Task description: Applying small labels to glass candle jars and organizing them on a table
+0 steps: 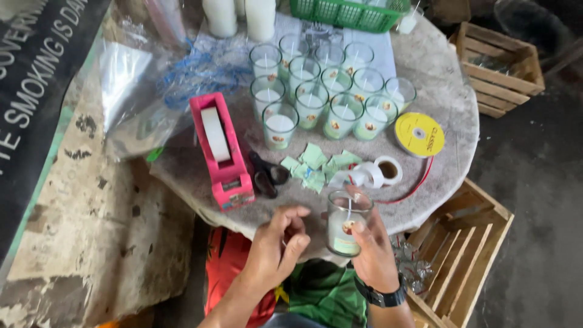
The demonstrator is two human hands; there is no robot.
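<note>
My right hand (pixel 373 252) grips a glass candle jar (pixel 346 222) with white wax, a wick and a small round label, held just off the near edge of the round stone table (pixel 449 91). My left hand (pixel 279 246) hovers beside the jar, fingers curled with the tips pinched together; whether they hold anything I cannot tell. Several similar glass candles (pixel 322 91) stand grouped at the table's middle. Small green paper labels (pixel 316 164) lie scattered in front of them.
A pink tape dispenser (pixel 221 149), black scissors (pixel 267 173), a white tape roll (pixel 379 172) and a yellow ribbon spool (pixel 419 135) lie on the table. A green basket (pixel 346 13) stands at the back. Wooden crates (pixel 461 243) stand to the right, plastic bags (pixel 152 79) at left.
</note>
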